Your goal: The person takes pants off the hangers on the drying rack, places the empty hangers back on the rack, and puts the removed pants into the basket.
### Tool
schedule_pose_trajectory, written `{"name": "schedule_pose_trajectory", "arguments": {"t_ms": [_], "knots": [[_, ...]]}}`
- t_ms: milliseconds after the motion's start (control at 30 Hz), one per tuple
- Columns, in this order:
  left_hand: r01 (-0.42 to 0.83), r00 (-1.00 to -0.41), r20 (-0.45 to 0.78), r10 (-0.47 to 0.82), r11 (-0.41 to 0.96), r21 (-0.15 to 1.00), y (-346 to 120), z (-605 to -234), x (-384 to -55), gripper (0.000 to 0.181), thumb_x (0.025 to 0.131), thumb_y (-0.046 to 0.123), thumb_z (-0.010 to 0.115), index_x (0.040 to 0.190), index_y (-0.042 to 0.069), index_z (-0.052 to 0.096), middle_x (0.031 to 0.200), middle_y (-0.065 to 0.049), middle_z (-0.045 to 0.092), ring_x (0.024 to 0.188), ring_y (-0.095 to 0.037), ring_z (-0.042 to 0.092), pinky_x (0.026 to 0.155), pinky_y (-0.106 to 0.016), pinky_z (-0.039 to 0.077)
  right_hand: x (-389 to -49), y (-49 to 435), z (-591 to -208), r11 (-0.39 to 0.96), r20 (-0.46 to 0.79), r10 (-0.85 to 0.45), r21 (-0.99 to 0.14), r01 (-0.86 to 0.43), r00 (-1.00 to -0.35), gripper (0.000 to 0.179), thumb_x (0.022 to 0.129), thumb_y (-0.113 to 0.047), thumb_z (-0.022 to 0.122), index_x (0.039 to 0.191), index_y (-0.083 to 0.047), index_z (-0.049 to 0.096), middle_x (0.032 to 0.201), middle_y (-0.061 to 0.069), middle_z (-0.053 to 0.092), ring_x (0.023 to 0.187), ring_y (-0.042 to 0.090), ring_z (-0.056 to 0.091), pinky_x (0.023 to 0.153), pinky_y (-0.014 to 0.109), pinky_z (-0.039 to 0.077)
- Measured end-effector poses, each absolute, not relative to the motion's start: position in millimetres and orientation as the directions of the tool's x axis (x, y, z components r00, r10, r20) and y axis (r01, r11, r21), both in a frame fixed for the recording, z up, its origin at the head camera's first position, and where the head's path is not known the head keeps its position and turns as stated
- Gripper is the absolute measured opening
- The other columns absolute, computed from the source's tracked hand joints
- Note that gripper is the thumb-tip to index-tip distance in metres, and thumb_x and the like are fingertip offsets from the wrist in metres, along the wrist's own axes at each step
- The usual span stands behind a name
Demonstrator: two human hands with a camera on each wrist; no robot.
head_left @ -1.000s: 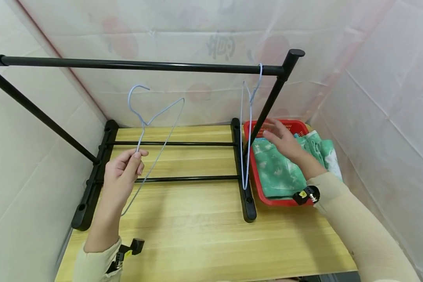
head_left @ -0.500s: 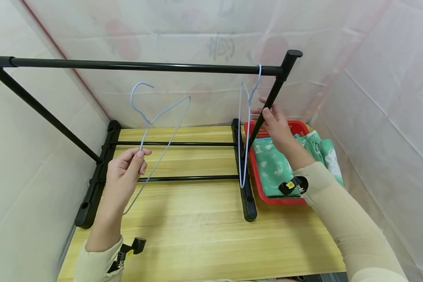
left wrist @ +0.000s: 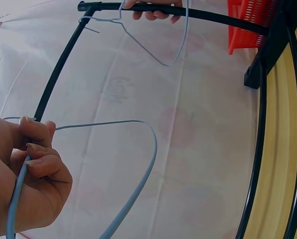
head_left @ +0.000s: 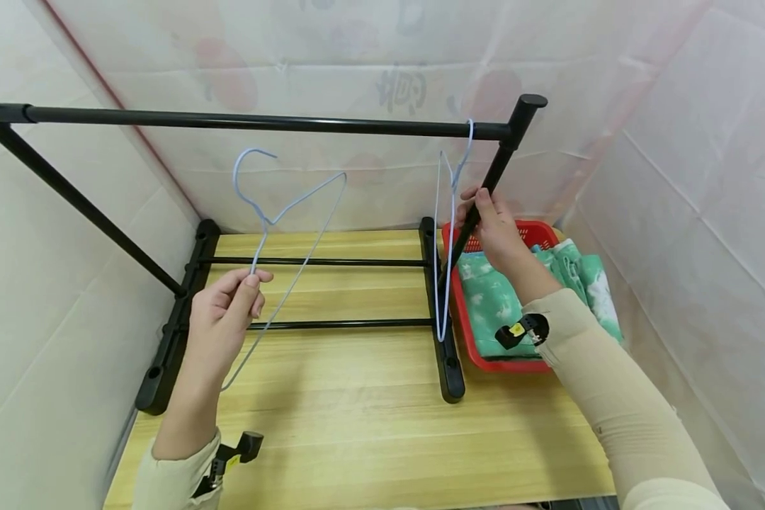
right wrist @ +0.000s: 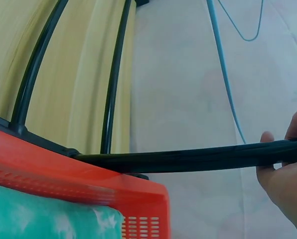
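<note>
My left hand [head_left: 223,312] pinches a light blue wire clothes hanger [head_left: 288,207] by one arm, its hook up and turned right, below the rack's top bar. In the left wrist view, the thumb and curled fingers close on the wire. My right hand [head_left: 499,230] grips the right slanted post [head_left: 499,164] of the black garment rack. Seen from the left wrist, the right fingers [left wrist: 151,15] curl round that post. A second blue hanger [head_left: 454,212] hangs from the right end of the top bar [head_left: 280,123], seen nearly edge-on.
A red plastic basket [head_left: 535,232] with folded green patterned cloth [head_left: 494,304] stands right of the rack, behind my right forearm. The rack's black feet [head_left: 451,375] rest on the wooden table [head_left: 357,425]. Pale curtains [head_left: 357,78] enclose the back and sides.
My right hand has moved from over the basket, up and left onto the right post, and now grips it. The left hand and its hanger have shifted only slightly.
</note>
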State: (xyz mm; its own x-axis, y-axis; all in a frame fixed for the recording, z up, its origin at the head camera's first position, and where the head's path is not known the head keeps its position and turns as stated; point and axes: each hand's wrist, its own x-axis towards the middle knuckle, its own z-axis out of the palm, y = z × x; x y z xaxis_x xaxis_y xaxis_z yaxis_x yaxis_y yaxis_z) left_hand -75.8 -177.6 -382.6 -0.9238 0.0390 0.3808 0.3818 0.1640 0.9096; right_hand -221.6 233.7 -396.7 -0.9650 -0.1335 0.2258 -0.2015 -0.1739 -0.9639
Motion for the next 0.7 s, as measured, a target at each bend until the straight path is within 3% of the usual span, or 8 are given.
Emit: {"name": "schedule_pose_trajectory", "arguments": {"t_ms": [400, 700], "knots": [[0.459, -0.887, 0.461, 0.006, 0.095, 0.883, -178.5, -370.9, -67.9, 0.022, 0.104, 0.009, 0.051, 0.108, -0.007, 0.065, 0.068, -0.005, 0.049, 0.055, -0.014, 0.036, 0.044, -0.029, 0.025, -223.0, 234.2, -399.6, -0.244, 0.270, -0.164, -0.943, -0.226, -0.949, 0.035, 0.100, -0.046, 0.049, 0.111, -0.013, 0.051, 0.088, 0.010, 0.049, 0.084, 0.022, 0.050, 0.085, 0.031, 0.047], [0.477, -0.878, 0.479, -0.010, 0.076, 0.876, -179.1, -362.2, -66.5, 0.021, 0.104, 0.008, 0.051, 0.108, -0.005, 0.066, 0.067, -0.005, 0.049, 0.056, -0.016, 0.038, 0.046, -0.027, 0.027, -221.7, 235.5, -398.5, -0.279, 0.275, -0.181, -0.935, -0.219, -0.944, 0.034, 0.101, -0.046, 0.048, 0.107, -0.012, 0.050, 0.085, 0.007, 0.048, 0.083, 0.024, 0.046, 0.082, 0.032, 0.045]]}}
